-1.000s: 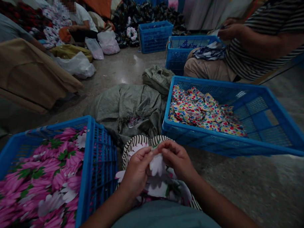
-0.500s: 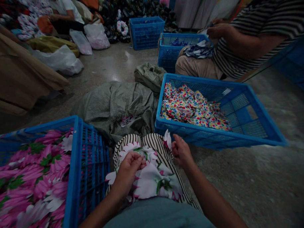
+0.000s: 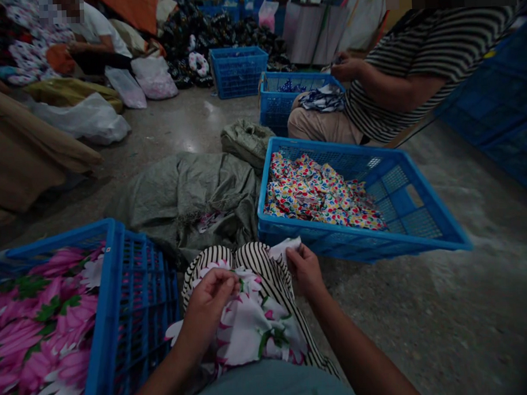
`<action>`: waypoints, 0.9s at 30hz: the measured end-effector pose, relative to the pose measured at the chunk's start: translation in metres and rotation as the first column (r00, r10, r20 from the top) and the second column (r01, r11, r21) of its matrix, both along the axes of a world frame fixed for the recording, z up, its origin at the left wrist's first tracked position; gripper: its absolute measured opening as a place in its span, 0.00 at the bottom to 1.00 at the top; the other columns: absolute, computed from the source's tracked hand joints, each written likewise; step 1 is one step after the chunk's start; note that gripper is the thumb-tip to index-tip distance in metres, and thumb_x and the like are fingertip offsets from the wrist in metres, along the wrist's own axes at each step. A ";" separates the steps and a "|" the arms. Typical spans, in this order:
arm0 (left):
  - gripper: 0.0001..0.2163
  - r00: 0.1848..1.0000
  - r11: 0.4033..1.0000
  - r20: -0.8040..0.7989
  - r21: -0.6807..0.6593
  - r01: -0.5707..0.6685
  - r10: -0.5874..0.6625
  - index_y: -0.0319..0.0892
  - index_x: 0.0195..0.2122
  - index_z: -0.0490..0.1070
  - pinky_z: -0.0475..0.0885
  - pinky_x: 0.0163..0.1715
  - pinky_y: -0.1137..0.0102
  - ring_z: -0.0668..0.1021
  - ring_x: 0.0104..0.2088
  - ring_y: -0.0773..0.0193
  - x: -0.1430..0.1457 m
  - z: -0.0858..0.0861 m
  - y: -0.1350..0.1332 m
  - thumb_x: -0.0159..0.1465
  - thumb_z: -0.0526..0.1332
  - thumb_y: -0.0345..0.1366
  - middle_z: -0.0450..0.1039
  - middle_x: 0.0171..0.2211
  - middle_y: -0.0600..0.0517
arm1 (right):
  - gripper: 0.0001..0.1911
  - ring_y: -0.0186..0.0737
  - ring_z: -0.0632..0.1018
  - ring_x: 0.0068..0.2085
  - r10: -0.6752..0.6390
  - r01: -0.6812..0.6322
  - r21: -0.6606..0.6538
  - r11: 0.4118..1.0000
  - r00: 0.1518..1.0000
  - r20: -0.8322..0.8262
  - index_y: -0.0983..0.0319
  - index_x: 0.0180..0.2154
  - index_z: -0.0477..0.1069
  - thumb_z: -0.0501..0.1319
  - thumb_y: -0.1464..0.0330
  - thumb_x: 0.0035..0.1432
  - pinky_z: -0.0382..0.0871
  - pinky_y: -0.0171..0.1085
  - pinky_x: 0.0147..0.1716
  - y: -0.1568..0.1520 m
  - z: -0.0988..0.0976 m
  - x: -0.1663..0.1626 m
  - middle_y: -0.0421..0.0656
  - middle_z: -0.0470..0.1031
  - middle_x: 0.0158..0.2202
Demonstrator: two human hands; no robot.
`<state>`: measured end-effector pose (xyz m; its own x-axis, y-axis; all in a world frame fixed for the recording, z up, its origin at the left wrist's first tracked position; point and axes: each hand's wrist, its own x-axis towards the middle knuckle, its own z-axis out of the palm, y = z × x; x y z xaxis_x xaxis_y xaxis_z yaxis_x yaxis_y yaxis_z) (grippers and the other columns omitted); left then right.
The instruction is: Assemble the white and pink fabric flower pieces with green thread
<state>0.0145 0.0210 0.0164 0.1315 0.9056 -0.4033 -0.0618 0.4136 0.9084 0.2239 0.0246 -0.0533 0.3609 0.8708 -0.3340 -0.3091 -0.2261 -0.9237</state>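
My right hand (image 3: 306,268) pinches a small white fabric piece (image 3: 281,249) beside my right knee. Over my lap, my left hand (image 3: 212,291) is closed, thumb against curled fingers; whatever it may hold is too small or hidden to make out. Under and beside it, white petal-edged fabric cutouts (image 3: 244,330) with pink tips and green leaf prints lie across my striped trousers (image 3: 257,252). To my left stands a blue plastic crate (image 3: 112,266) with pink, white and green petal-shaped fabric pieces (image 3: 52,326).
Ahead right, another blue crate (image 3: 334,232) holds colourful dotted fabric pieces (image 3: 315,190). Grey-green sacks (image 3: 194,188) lie before my knees. A person in a striped shirt (image 3: 397,72) sits beyond, handling cloth. Further back are more crates (image 3: 239,71), plastic bags (image 3: 155,77) and another seated person.
My right hand has closed on the white fabric piece, which now extends left from its fingertips. My left hand stays closed over the lap. The whole view has shifted slightly.
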 end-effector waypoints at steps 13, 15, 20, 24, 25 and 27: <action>0.09 0.918 0.982 0.386 -0.118 0.149 -0.093 0.38 0.33 0.70 0.68 0.25 0.73 0.72 0.22 0.67 0.021 0.020 0.016 0.54 0.63 0.37 0.72 0.24 0.52 | 0.11 0.33 0.66 0.23 0.490 -0.456 0.227 0.861 0.864 -0.121 0.62 0.26 0.68 0.66 0.63 0.42 0.61 0.32 0.25 -0.018 0.060 -0.025 0.36 0.66 0.21; 0.09 0.953 0.997 0.303 -0.069 0.047 -0.024 0.39 0.34 0.70 0.68 0.26 0.73 0.72 0.23 0.68 0.018 0.019 0.014 0.55 0.62 0.38 0.72 0.25 0.53 | 0.11 0.30 0.63 0.19 0.399 -0.376 0.192 0.906 0.913 -0.092 0.61 0.25 0.65 0.66 0.63 0.43 0.58 0.30 0.21 -0.017 0.060 -0.027 0.34 0.63 0.18; 0.10 0.987 0.986 0.061 0.065 -0.152 0.148 0.40 0.34 0.70 0.69 0.32 0.74 0.74 0.33 0.66 0.011 0.024 0.010 0.54 0.63 0.39 0.71 0.31 0.52 | 0.03 0.34 0.68 0.27 0.205 -0.314 0.334 0.889 0.924 0.323 0.61 0.26 0.65 0.60 0.71 0.47 0.62 0.32 0.26 -0.013 0.072 -0.035 0.39 0.68 0.25; 0.13 0.926 0.987 0.377 -0.152 0.061 0.001 0.38 0.36 0.72 0.70 0.37 0.68 0.76 0.37 0.60 0.018 0.030 -0.003 0.55 0.62 0.41 0.74 0.34 0.47 | 0.04 0.35 0.71 0.30 0.371 -0.612 0.353 0.707 0.747 0.551 0.61 0.29 0.68 0.57 0.75 0.49 0.64 0.33 0.29 -0.015 0.080 -0.046 0.43 0.73 0.31; 0.12 0.915 0.980 0.398 -0.198 0.009 0.072 0.37 0.36 0.72 0.71 0.37 0.68 0.76 0.36 0.60 0.021 0.030 -0.005 0.54 0.64 0.40 0.75 0.34 0.47 | 0.05 0.34 0.71 0.28 0.431 -0.664 0.312 0.679 0.705 0.564 0.62 0.31 0.69 0.57 0.74 0.49 0.64 0.33 0.27 -0.016 0.080 -0.048 0.42 0.73 0.30; 0.11 0.904 0.954 0.368 -0.273 -0.119 0.218 0.37 0.34 0.72 0.72 0.33 0.69 0.77 0.33 0.61 0.023 0.030 -0.007 0.50 0.66 0.36 0.75 0.32 0.48 | 0.06 0.32 0.69 0.25 0.523 -0.703 0.227 0.673 0.671 0.526 0.62 0.34 0.71 0.58 0.72 0.51 0.62 0.31 0.24 -0.019 0.079 -0.050 0.41 0.73 0.28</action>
<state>0.0375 0.0137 0.0462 0.1767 0.8111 -0.5576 -0.4787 0.5658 0.6713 0.1740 0.0058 0.0254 -0.2919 0.9496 0.1141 0.1694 0.1687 -0.9710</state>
